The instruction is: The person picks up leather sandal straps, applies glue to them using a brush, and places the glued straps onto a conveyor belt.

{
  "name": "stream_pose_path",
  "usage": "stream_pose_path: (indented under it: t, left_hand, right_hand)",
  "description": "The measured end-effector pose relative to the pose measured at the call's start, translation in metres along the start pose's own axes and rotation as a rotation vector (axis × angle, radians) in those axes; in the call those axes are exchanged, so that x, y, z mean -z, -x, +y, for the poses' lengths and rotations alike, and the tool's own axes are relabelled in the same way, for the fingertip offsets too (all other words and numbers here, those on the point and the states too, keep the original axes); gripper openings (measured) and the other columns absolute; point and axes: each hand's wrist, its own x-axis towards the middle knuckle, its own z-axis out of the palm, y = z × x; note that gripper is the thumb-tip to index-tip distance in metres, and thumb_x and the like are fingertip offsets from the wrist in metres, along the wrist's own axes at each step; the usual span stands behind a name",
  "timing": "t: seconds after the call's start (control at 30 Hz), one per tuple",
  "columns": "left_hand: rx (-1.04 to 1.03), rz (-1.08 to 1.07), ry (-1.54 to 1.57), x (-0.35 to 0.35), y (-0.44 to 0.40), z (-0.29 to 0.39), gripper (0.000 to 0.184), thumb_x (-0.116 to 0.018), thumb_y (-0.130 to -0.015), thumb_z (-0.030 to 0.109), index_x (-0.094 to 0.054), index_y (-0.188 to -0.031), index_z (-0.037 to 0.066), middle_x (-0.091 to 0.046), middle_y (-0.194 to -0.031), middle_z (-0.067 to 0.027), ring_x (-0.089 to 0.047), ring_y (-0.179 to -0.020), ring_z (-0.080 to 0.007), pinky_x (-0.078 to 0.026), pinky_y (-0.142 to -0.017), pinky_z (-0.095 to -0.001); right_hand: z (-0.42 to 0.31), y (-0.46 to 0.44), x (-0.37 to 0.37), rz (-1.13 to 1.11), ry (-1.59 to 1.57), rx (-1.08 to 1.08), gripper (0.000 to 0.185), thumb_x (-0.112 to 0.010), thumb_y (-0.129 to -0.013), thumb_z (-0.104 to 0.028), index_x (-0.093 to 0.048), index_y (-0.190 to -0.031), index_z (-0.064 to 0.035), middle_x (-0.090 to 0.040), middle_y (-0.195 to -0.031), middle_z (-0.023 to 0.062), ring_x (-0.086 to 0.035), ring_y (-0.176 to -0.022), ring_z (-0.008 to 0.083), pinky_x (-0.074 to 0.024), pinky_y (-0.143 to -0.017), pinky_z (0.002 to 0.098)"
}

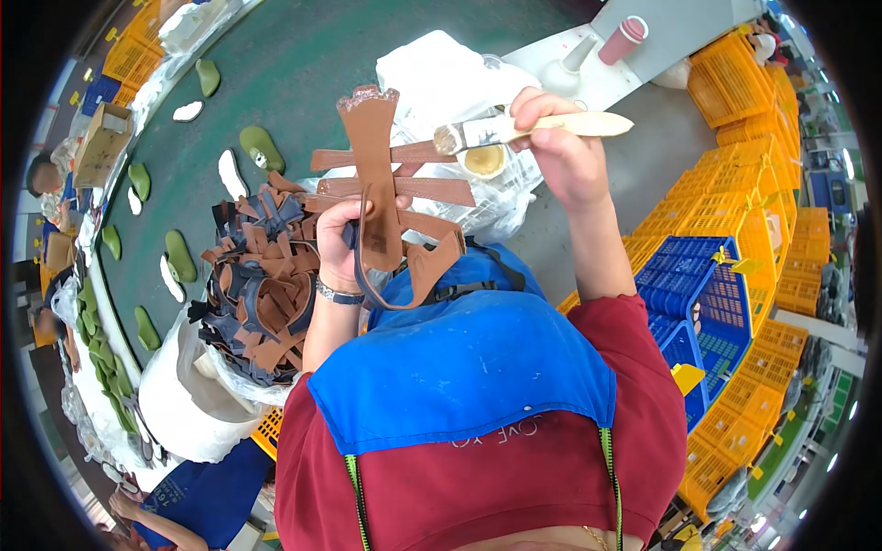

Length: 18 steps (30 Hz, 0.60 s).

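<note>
My left hand [338, 246] is closed on a brown sandal upper [372, 174] with several crossing straps, held up in front of my blue apron. The top end of its wide strap looks wet and whitish. My right hand [568, 151] grips the pale wooden handle of a flat brush [487, 133]. Its bristles point left, close to the upper's straps but apart from its whitish end. Just beneath the brush sits a small cup [484, 162] of yellowish stuff. By my left forearm lies a heap of brown and dark blue straps [266, 298].
A green conveyor belt [303, 55] carries green soles [262, 147] and white pieces. A white bucket [188, 404] stands at left. Yellow crates [735, 184] and blue crates [689, 275] line the right. A pink tumbler [625, 39] and white bottle [565, 73] stand ahead. Other people work at left.
</note>
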Motion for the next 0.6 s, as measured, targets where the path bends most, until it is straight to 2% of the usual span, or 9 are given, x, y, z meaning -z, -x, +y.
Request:
stream_pose_path:
  t: [0.1,0.27,0.37,0.47,0.57,0.6]
  left_hand:
    - [-0.082,-0.026,0.055,-0.013,-0.005,-0.008,0.054,-0.043,-0.071,0.004,-0.031,-0.122,-0.009,-0.035,-0.121,-0.0298,-0.054,-0.089,-0.0279,-0.053,-0.069,-0.0315]
    - [-0.138,-0.114,0.164,-0.015,-0.005,-0.013,0.051,-0.042,-0.074,0.005,-0.031,-0.122,-0.009,-0.022,-0.13,-0.0307,-0.053,-0.089,-0.0283,-0.054,-0.068,-0.0362]
    - [-0.182,-0.09,0.23,-0.014,-0.005,-0.014,0.048,-0.042,-0.077,0.007,-0.032,-0.121,-0.01,-0.017,-0.131,-0.0316,-0.053,-0.087,-0.0281,-0.053,-0.064,-0.0365]
    - [-0.16,0.077,0.224,-0.024,-0.002,-0.013,0.042,-0.042,-0.08,0.01,-0.037,-0.117,-0.009,-0.028,-0.124,-0.0338,-0.053,-0.084,-0.0285,-0.05,-0.059,-0.0342]
    - [-0.204,0.237,-0.038,-0.005,0.006,-0.007,0.038,-0.041,-0.081,0.013,-0.041,-0.113,-0.008,-0.041,-0.111,-0.0341,-0.052,-0.079,-0.0298,-0.048,-0.059,-0.0336]
    - [-0.187,0.212,-0.023,-0.008,0.006,-0.007,0.038,-0.041,-0.082,0.014,-0.041,-0.113,-0.008,-0.044,-0.108,-0.0335,-0.052,-0.077,-0.0308,-0.048,-0.06,-0.0352]
  right_hand:
    - [0.006,0.0,-0.003,-0.047,0.178,-0.031,0.018,-0.047,-0.069,-0.009,-0.056,-0.081,0.0033,-0.049,-0.082,0.0082,-0.044,-0.073,0.0128,-0.0364,-0.064,0.0243]
    - [0.006,0.001,0.001,-0.075,0.224,-0.092,0.019,-0.047,-0.069,-0.008,-0.056,-0.08,0.004,-0.049,-0.081,0.0078,-0.045,-0.074,0.0129,-0.0359,-0.065,0.0232]
    - [0.005,0.004,0.005,-0.026,0.222,-0.076,0.02,-0.047,-0.069,-0.009,-0.056,-0.08,0.0042,-0.049,-0.083,0.0082,-0.045,-0.074,0.0132,-0.0357,-0.066,0.0235]
    - [-0.008,0.005,0.001,0.068,0.093,-0.014,0.02,-0.048,-0.07,-0.012,-0.055,-0.08,0.0039,-0.047,-0.084,0.0092,-0.044,-0.074,0.0141,-0.0352,-0.066,0.0246]
    - [-0.015,0.008,-0.003,0.057,-0.024,0.043,0.017,-0.046,-0.068,-0.006,-0.058,-0.077,0.0028,-0.054,-0.078,0.0081,-0.049,-0.074,0.0133,-0.0393,-0.066,0.0239]
    - [-0.015,0.01,-0.003,0.017,0.012,0.042,0.017,-0.046,-0.069,-0.006,-0.058,-0.077,0.0026,-0.054,-0.078,0.0079,-0.049,-0.074,0.0132,-0.0393,-0.066,0.0239]
